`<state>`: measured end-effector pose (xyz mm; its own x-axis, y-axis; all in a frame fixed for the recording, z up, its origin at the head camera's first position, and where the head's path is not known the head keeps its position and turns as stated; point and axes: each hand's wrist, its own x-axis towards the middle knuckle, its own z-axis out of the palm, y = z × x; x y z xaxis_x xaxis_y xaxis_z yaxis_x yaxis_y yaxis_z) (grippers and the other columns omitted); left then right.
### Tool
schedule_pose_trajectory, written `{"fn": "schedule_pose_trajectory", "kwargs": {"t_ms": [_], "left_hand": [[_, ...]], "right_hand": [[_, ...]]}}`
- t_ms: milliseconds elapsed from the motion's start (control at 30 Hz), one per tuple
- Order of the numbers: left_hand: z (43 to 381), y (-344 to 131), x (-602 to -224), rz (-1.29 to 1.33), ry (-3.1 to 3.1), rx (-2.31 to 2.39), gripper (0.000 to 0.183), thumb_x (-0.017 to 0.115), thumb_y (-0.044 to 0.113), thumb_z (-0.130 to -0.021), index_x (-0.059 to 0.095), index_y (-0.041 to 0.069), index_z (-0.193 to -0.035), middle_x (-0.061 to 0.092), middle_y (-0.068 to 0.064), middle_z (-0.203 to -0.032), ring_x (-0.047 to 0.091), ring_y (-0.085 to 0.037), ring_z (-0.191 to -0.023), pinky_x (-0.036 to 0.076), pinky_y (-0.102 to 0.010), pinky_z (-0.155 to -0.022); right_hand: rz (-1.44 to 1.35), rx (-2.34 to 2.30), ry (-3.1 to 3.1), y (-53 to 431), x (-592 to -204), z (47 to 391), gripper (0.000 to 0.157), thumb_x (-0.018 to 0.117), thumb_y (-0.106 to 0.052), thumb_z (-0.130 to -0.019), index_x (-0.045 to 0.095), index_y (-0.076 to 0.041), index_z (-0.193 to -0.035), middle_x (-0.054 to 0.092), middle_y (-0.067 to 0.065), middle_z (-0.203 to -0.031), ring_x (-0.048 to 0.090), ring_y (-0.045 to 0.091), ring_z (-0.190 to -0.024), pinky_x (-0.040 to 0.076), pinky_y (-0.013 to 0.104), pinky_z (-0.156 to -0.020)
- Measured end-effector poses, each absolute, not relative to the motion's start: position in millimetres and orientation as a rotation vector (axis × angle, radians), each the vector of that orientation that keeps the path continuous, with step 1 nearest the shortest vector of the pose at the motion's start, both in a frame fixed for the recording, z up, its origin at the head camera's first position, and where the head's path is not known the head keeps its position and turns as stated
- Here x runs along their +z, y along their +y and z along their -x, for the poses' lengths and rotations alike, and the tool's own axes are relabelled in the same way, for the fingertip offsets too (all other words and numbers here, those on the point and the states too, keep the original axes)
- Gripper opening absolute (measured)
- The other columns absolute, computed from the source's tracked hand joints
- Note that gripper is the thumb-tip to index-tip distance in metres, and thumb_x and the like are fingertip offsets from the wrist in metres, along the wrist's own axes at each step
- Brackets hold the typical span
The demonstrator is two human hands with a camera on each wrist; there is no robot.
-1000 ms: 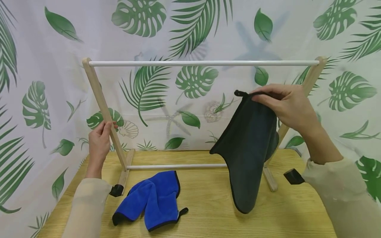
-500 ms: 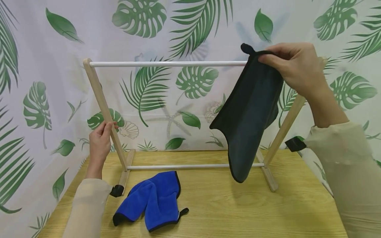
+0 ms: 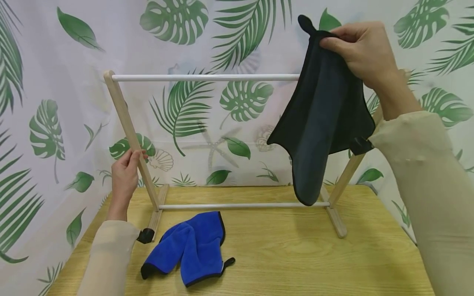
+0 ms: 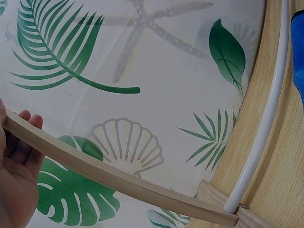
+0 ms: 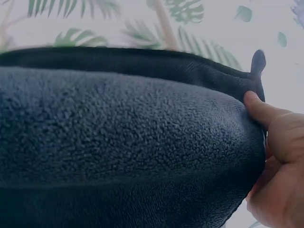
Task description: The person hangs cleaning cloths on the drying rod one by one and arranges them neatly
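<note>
A dark grey towel (image 3: 318, 111) with black edging and a small hanging loop hangs from my right hand (image 3: 370, 55), which pinches its top edge between thumb and fingers. The towel's top is above the white upper rail (image 3: 207, 77) of a drying rack, and its body covers the rail's right part. In the right wrist view the thumb presses the fuzzy towel (image 5: 133, 128) near the loop. My left hand (image 3: 125, 172) grips the rack's left wooden post (image 3: 127, 119); in the left wrist view its fingers curl behind the post (image 4: 109, 168).
A crumpled blue towel (image 3: 200, 246) with black edging and a loop lies on the wooden table (image 3: 289, 263), in front of the rack. A white lower rail (image 3: 240, 205) joins the rack's feet. Behind stands a leaf-print curtain (image 3: 240, 49).
My right hand has risen with the dark towel, from below the upper rail to above it, and the towel has spread a little wider. The left hand and blue towel have stayed put.
</note>
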<state>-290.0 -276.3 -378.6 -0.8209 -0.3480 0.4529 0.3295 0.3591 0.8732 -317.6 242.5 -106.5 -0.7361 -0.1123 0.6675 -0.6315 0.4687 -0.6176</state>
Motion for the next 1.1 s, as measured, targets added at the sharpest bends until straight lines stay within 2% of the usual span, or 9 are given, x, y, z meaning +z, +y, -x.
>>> {"fn": "schedule_pose_trajectory", "kwargs": {"t_ms": [167, 267, 367, 433, 567, 633, 833, 1100], "left_hand": [[289.6, -273.5, -379.1, -0.011, -2.041, -1.517, 0.051, 0.054, 0.041, -0.108, 0.069, -0.004, -0.127, 0.075, 0.001, -0.099, 0.061, -0.007, -0.107, 0.048, -0.035, -0.099], [289.3, -272.3, -379.1, -0.001, -2.04, -1.516, 0.049, 0.054, 0.04, -0.108, 0.07, -0.003, -0.126, 0.075, -0.004, -0.101, 0.062, -0.007, -0.107, 0.049, -0.035, -0.099], [289.2, -271.3, -378.8, 0.004, -2.04, -1.518, 0.048, 0.054, 0.039, -0.108, 0.07, -0.002, -0.126, 0.075, -0.007, -0.103, 0.062, -0.008, -0.107, 0.049, -0.035, -0.099], [289.1, -270.9, -378.5, 0.002, -2.042, -1.515, 0.048, 0.054, 0.04, -0.108, 0.07, -0.002, -0.126, 0.075, -0.007, -0.102, 0.062, -0.007, -0.107, 0.049, -0.036, -0.1], [289.1, -270.3, -378.7, -0.007, -2.047, -1.514, 0.049, 0.054, 0.04, -0.108, 0.069, -0.003, -0.127, 0.075, -0.004, -0.101, 0.062, -0.007, -0.107, 0.049, -0.037, -0.101], [288.8, -270.0, -379.0, -0.006, -2.044, -1.519, 0.05, 0.054, 0.04, -0.108, 0.069, -0.003, -0.127, 0.075, -0.005, -0.101, 0.062, -0.007, -0.107, 0.049, -0.036, -0.1], [287.2, -269.9, -379.5, -0.021, -2.026, -1.538, 0.048, 0.054, 0.038, -0.108, 0.069, -0.004, -0.127, 0.075, -0.005, -0.102, 0.062, -0.006, -0.105, 0.049, -0.029, -0.094], [284.8, -270.5, -377.5, -0.047, -2.013, -1.523, 0.046, 0.054, 0.04, -0.108, 0.073, 0.001, -0.125, 0.074, -0.001, -0.102, 0.06, -0.007, -0.106, 0.047, -0.028, -0.091]], "right_hand": [[-0.47, 0.936, -2.299, 245.6, -110.4, 330.8, 0.033, 0.075, -0.024, -0.097, 0.077, 0.004, -0.113, 0.06, -0.027, -0.071, 0.055, -0.004, -0.063, 0.043, 0.011, -0.062], [-0.409, 0.775, -2.35, 250.5, -114.0, 334.9, 0.036, 0.074, -0.028, -0.098, 0.077, 0.003, -0.116, 0.054, -0.032, -0.07, 0.049, -0.004, -0.068, 0.038, 0.014, -0.064], [-0.363, 0.706, -2.402, 256.8, -116.2, 336.7, 0.038, 0.072, -0.031, -0.099, 0.077, 0.003, -0.116, 0.057, -0.025, -0.072, 0.048, 0.0, -0.07, 0.037, 0.017, -0.065], [-0.332, 0.667, -2.446, 260.4, -117.6, 337.1, 0.04, 0.07, -0.034, -0.1, 0.076, 0.003, -0.115, 0.062, -0.015, -0.074, 0.048, 0.006, -0.073, 0.037, 0.02, -0.065], [-0.266, 0.636, -2.551, 265.7, -119.5, 336.9, 0.046, 0.065, -0.037, -0.102, 0.074, 0.004, -0.12, 0.07, 0.013, -0.091, 0.051, 0.022, -0.083, 0.039, 0.025, -0.066], [-0.226, 0.639, -2.6, 267.2, -119.7, 336.6, 0.049, 0.063, -0.039, -0.102, 0.072, 0.004, -0.124, 0.069, 0.02, -0.1, 0.051, 0.026, -0.086, 0.04, 0.026, -0.066], [-0.162, 0.665, -2.664, 267.2, -119.4, 336.1, 0.053, 0.064, -0.041, -0.101, 0.071, 0.004, -0.126, 0.067, 0.019, -0.104, 0.05, 0.024, -0.084, 0.041, 0.027, -0.063], [-0.1, 0.688, -2.671, 261.2, -118.0, 335.2, 0.058, 0.064, -0.047, -0.099, 0.07, 0.002, -0.128, 0.065, 0.016, -0.105, 0.05, 0.025, -0.085, 0.041, 0.034, -0.067]]}}
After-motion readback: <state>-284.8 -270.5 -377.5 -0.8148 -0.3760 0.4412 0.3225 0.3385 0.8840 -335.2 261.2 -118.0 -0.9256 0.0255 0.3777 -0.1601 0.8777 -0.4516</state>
